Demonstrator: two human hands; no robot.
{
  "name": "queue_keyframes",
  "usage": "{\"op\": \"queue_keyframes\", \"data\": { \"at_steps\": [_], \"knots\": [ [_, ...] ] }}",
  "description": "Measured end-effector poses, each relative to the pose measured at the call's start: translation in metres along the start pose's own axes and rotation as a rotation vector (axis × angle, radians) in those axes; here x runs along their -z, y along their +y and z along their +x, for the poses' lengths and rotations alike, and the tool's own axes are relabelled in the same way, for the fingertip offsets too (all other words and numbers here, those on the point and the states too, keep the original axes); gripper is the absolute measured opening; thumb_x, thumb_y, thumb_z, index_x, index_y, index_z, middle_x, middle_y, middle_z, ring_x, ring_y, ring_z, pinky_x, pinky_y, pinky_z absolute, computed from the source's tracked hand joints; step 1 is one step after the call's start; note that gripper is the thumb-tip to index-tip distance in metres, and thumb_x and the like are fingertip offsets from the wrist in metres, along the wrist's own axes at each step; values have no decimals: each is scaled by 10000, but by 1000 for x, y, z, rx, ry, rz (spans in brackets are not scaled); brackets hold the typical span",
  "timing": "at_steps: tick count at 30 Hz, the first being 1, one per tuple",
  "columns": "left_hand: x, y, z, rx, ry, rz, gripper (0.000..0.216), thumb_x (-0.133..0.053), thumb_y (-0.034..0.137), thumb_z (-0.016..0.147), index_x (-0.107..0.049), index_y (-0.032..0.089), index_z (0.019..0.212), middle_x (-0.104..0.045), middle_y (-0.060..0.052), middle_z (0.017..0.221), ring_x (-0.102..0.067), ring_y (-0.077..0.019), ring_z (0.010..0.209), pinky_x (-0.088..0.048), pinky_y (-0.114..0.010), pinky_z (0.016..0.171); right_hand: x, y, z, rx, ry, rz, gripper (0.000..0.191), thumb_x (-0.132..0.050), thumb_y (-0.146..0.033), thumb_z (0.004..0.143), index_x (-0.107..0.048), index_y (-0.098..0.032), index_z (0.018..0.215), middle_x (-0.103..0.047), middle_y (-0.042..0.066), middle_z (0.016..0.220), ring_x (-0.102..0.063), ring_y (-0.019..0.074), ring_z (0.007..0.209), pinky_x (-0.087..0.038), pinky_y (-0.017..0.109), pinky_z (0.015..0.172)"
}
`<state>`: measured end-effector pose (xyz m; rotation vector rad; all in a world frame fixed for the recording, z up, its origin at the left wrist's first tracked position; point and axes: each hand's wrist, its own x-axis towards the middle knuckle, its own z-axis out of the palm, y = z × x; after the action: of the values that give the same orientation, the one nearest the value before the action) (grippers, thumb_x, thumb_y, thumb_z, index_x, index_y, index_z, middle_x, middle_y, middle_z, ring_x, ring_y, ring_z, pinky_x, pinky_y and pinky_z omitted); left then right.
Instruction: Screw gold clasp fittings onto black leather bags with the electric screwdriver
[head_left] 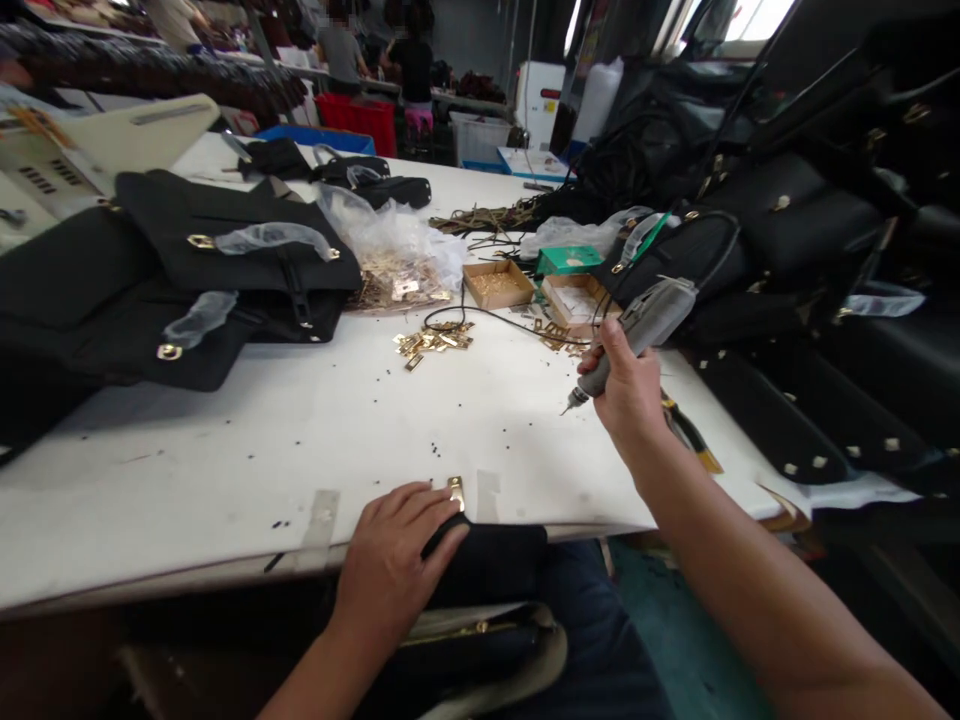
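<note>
Work looks unfinished: our half-spread left hand [401,552] rests on a gold plate [456,489] and black bag [508,552] at the surface's [300,420] near edge, our right hand [628,380] wraps an electric screwdriver [658,314] held clear, loose plates [436,340] unfitted beyond.

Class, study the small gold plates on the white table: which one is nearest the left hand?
The lone gold plate at the near edge of the table, beside the left hand; the other gold plates lie in heaps farther back.

White table [262,420], black bags [240,235], pile of gold plates [442,340], 2 small cardboard trays [499,301], green box [562,262]
</note>
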<state>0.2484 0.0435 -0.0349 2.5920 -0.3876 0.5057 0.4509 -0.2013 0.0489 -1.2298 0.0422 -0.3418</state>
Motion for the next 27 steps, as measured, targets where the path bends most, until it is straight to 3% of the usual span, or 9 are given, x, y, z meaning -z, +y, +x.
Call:
{"op": "queue_keyframes", "data": {
  "at_steps": [5, 9, 15, 27],
  "knots": [
    [3, 9, -2, 74, -32, -42, 241, -670, 369, 954, -705, 295, 1180, -768, 29, 1172, -637, -238, 1143, -468, -435, 953, -35, 10, -92, -268, -186, 122, 428, -872, -505, 741, -599, -181, 799, -558, -41, 672, -541, 90, 536, -494, 209, 493],
    [4, 12, -4, 104, -63, -48, 277, -646, 405, 965, -700, 295, 1213, -760, 20, 1208, -627, -240, 1171, -466, -446, 972, -54, 21, -134, -373, -210, 154, 431, -870, -507, 741, -599, -176, 790, -551, -41, 663, -531, 86, 533, -479, 202, 490],
    [5, 13, -6, 108, -67, -50, 246, -620, 399, 980, -726, 295, 1175, -759, -1, 1207, -620, -248, 1180, -466, -461, 954, -66, 24, -145, -376, -213, 123, 437, -866, -518, 738, -579, -190, 776, -550, -44, 638, -526, 88, 515, -460, 199, 472],
    [4, 12, -6, 134, -79, -73, 257, -612, 407, 983, -725, 290, 1182, -758, -9, 1210, -627, -242, 1181, -466, -459, 968, -67, 21, -143, -349, -220, 128, 430, -853, -526, 756, -583, -194, 796, -544, -45, 653, -529, 86, 520, -467, 200, 474]
  ]
}}
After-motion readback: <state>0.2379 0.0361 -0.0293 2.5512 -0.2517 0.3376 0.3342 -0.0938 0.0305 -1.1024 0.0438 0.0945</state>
